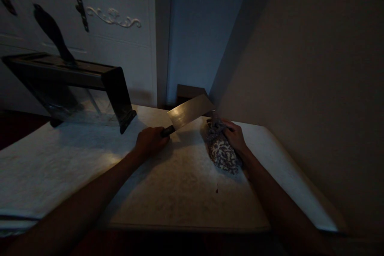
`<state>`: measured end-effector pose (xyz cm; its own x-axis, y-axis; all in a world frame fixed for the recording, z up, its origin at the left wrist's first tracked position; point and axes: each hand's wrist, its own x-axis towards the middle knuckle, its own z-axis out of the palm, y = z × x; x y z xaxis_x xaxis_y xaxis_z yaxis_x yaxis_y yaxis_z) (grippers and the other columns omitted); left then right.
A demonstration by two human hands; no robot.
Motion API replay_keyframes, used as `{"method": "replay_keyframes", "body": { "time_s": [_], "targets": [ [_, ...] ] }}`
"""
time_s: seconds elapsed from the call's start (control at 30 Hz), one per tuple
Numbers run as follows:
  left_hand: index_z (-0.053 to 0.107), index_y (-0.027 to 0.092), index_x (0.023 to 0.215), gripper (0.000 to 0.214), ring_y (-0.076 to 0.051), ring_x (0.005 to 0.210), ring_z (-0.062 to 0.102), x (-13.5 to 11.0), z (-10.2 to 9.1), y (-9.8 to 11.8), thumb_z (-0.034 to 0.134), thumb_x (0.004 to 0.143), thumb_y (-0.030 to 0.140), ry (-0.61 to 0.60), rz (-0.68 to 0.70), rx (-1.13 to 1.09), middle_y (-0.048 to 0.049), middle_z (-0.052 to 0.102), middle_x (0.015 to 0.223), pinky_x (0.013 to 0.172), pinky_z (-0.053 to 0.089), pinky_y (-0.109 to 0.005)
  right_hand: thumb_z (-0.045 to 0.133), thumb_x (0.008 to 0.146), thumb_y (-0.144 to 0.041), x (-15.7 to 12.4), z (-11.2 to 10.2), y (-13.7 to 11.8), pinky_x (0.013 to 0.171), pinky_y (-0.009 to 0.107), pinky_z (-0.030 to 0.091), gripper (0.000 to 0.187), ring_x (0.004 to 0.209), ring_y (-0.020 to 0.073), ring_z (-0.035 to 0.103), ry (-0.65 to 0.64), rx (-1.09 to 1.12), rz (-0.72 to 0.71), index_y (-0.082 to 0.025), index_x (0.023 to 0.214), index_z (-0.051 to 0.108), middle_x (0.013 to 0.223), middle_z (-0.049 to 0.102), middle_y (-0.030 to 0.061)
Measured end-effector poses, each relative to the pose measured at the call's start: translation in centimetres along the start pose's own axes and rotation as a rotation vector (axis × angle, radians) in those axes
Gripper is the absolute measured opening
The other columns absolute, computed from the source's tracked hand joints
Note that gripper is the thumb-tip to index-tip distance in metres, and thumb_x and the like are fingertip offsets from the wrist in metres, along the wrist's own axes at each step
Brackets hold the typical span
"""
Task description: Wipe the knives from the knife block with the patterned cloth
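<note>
My left hand [153,141] is closed round the black handle of a cleaver [190,111]. Its broad metal blade points up and to the right, above the far part of the table. Bunched in my right hand [235,136] is a patterned cloth [223,154], dark and white, whose loose end hangs down onto the tabletop. The cloth's upper part is close to the tip of the blade; whether they touch I cannot tell. Part of my right fingers is hidden behind the cloth.
A dark-framed stand with clear sides and a black-handled tool [52,32] on top stands at the table's [180,192] back left. A small dark spot [217,190] marks the surface. Behind are a white cabinet [120,56], a brown box [192,90] and a wall [300,68] on the right.
</note>
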<state>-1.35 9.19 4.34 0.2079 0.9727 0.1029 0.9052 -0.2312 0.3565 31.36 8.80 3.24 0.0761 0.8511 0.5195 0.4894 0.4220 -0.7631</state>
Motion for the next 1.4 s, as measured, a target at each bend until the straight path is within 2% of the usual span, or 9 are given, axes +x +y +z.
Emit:
{"method": "replay_keyframes", "body": {
  "time_s": [0.2,0.33,0.43,0.5,0.63,0.87,1.03,1.2,1.4],
  "targets": [
    [0.049,0.018,0.064,0.033,-0.012,0.047,0.046,0.4,0.4,0.3,0.063,0.072,0.047,0.0,-0.087,-0.776,0.0021,0.049,0.053,0.048,0.032,-0.025,0.052,0.071,-0.023,-0.4,1.0,-0.6,0.106,0.04,0.044,0.041,0.112,0.022,0.064,-0.061,-0.02,-0.011,-0.024,0.104,0.075,0.117,0.071,0.0026],
    [0.043,0.019,0.066,0.038,-0.009,0.041,0.041,0.0,0.1,1.2,0.068,0.071,0.047,-0.214,-0.036,-1.408,0.0061,0.04,0.047,0.042,0.036,-0.023,0.051,0.072,-0.023,-0.5,1.1,-1.2,0.107,0.041,0.043,0.043,0.113,0.0227,0.063,-0.064,-0.041,0.023,-0.021,0.107,0.074,0.118,0.071,0.004],
    [0.045,0.018,0.071,0.035,-0.008,0.041,0.043,-0.2,-0.2,1.6,0.072,0.074,0.04,-0.375,-0.049,-1.637,0.0061,0.043,0.051,0.042,0.041,-0.021,0.051,0.072,-0.024,-0.5,1.2,-1.3,0.107,0.042,0.043,0.042,0.112,0.0233,0.064,-0.053,-0.054,0.026,-0.021,0.107,0.074,0.116,0.071,0.0047],
    [0.041,0.019,0.068,0.035,-0.005,0.034,0.03,-0.2,-0.2,1.5,0.07,0.078,0.036,-0.47,-0.124,-1.718,0.0087,0.036,0.048,0.034,0.032,-0.018,0.052,0.071,-0.024,-0.5,1.2,-1.5,0.106,0.042,0.043,0.042,0.112,0.0235,0.064,-0.052,-0.058,0.017,-0.02,0.107,0.074,0.117,0.071,0.0053],
    [0.036,0.02,0.064,0.04,-0.004,0.031,0.011,0.1,0.0,0.9,0.056,0.091,0.042,-0.653,-0.258,-1.782,0.0102,0.023,0.043,0.027,0.019,-0.015,0.051,0.071,-0.022,-0.6,1.2,-1.6,0.104,0.042,0.045,0.042,0.11,0.0235,0.065,-0.053,-0.067,0.009,-0.02,0.106,0.074,0.116,0.071,0.0052],
    [0.034,0.02,0.059,0.043,-0.004,0.031,0.011,0.0,0.0,0.8,0.056,0.09,0.041,-0.873,-0.312,-1.679,0.0091,0.024,0.042,0.025,0.017,-0.015,0.049,0.078,-0.021,-0.9,1.7,-1.8,0.104,0.042,0.046,0.045,0.112,0.0224,0.063,0.02,-0.117,-0.086,-0.022,0.119,0.068,0.121,0.069,0.0052],
    [0.03,0.021,0.058,0.051,-0.003,0.031,0.017,-0.5,0.3,1.1,0.07,0.08,0.044,-0.954,-0.214,-1.516,0.0101,0.022,0.042,0.027,0.017,-0.015,0.05,0.086,-0.016,-2.0,2.3,-4.2,0.1,0.041,0.048,0.05,0.116,0.0214,0.059,0.068,-0.274,-0.424,-0.029,0.133,0.058,0.126,0.063,0.0059],
    [0.035,0.021,0.067,0.049,-0.003,0.033,0.018,-1.2,0.1,1.6,0.075,0.073,0.049,-0.948,-0.136,-1.368,0.0115,0.027,0.044,0.028,0.017,-0.015,0.053,0.091,-0.018,-3.3,4.7,-6.7,0.09,0.04,0.051,0.04,0.112,0.023,0.061,-0.036,-0.512,-0.729,-0.03,0.129,0.062,0.124,0.064,0.0071],
    [0.037,0.021,0.069,0.046,-0.003,0.034,0.019,-1.3,-0.5,1.8,0.076,0.068,0.046,-0.933,-0.125,-1.286,0.0119,0.026,0.044,0.029,0.016,-0.015,0.051,0.096,-0.035,-3.6,6.9,-8.4,0.092,0.037,0.049,0.029,0.107,0.0215,0.062,-0.177,-0.56,-0.546,-0.031,0.12,0.068,0.117,0.069,0.0035]
  ]
}}
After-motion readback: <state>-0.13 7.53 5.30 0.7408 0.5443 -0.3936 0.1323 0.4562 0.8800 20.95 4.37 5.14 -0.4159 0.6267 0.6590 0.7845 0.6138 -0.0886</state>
